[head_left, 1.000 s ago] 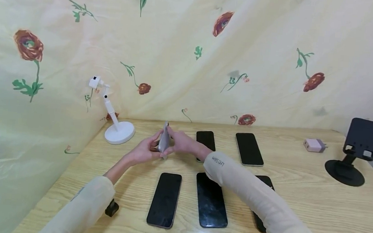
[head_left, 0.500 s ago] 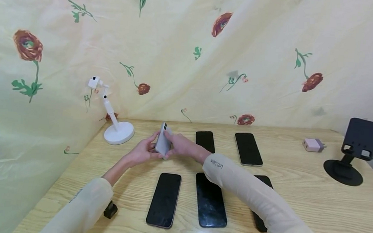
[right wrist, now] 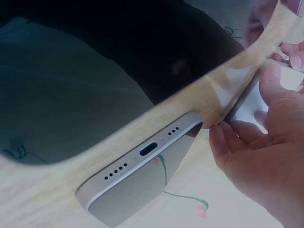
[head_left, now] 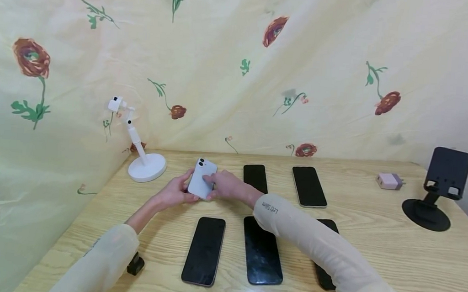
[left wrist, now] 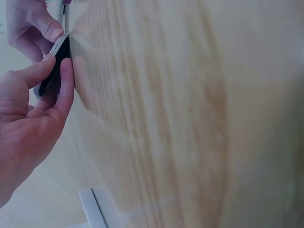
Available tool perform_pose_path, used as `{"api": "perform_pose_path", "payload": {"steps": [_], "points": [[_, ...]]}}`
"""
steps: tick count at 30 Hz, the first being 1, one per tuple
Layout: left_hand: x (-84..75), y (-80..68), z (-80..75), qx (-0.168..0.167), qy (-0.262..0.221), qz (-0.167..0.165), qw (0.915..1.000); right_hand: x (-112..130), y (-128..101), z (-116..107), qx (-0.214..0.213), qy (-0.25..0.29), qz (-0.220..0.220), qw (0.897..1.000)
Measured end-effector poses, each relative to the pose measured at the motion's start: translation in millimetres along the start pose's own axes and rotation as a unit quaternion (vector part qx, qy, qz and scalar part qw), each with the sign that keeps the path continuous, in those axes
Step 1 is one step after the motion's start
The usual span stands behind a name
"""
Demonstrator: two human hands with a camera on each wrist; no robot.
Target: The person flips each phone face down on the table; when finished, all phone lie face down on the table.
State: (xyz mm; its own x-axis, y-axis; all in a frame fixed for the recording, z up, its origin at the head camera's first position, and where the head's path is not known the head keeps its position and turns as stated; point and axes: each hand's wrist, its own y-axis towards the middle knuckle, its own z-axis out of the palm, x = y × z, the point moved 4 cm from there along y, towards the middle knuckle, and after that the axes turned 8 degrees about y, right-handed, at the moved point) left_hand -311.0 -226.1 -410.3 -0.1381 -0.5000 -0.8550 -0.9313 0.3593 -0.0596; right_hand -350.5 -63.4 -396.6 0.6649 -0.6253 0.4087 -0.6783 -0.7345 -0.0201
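A white phone [head_left: 202, 183], back up with its two camera lenses at the far end, is low over the wooden table [head_left: 374, 248] between both hands. My left hand [head_left: 181, 190] grips its left edge; in the left wrist view that hand [left wrist: 45, 102] has thumb and fingers round the phone's thin edge [left wrist: 59, 54]. My right hand [head_left: 216, 184] pinches the right side; in the right wrist view that hand [right wrist: 266, 152] has its thumb on the pale back [right wrist: 251, 102].
Two black-screened phones [head_left: 255, 177] [head_left: 309, 186] lie behind the hands; three more [head_left: 204, 250] [head_left: 262, 250] [head_left: 324, 261] lie in front, the right one partly under my sleeve. White stand [head_left: 144, 157] at back left, black stand [head_left: 437, 189] and pink charger [head_left: 388, 180] at right.
The white phone has tipped from standing on edge to lying nearly flat with its back up, and has come lower toward the table. Both hands have kept hold of it.
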Motion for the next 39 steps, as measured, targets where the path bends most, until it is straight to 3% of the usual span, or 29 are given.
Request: {"api": "perform_pose_path", "payload": {"steps": [4, 13, 22, 26, 39], "points": [[0.9, 0.3, -0.2, -0.003, 0.009, -0.013, 0.9999, 0.1, 0.5, 0.8, -0.001, -0.020, 0.007, 1.000], [4.0, 0.5, -1.1, -0.017, 0.089, -0.034, 0.9953, 0.8, 2.3, 5.2, 0.014, -0.058, -0.002, 0.998], [0.9, 1.3, -2.2, -0.009, 0.158, -0.061, 0.9855, -1.6, 3.9, 6.1, 0.017, -0.062, 0.006, 0.998], [-0.3, 1.3, -2.2, -0.003, 0.193, -0.074, 0.9785, -1.8, 3.6, 6.5, 0.022, -0.065, 0.004, 0.998], [-6.1, 4.8, -3.6, 0.011, 0.295, -0.067, 0.9532, -1.7, -0.5, 4.1, 0.021, -0.065, 0.002, 0.998]]}}
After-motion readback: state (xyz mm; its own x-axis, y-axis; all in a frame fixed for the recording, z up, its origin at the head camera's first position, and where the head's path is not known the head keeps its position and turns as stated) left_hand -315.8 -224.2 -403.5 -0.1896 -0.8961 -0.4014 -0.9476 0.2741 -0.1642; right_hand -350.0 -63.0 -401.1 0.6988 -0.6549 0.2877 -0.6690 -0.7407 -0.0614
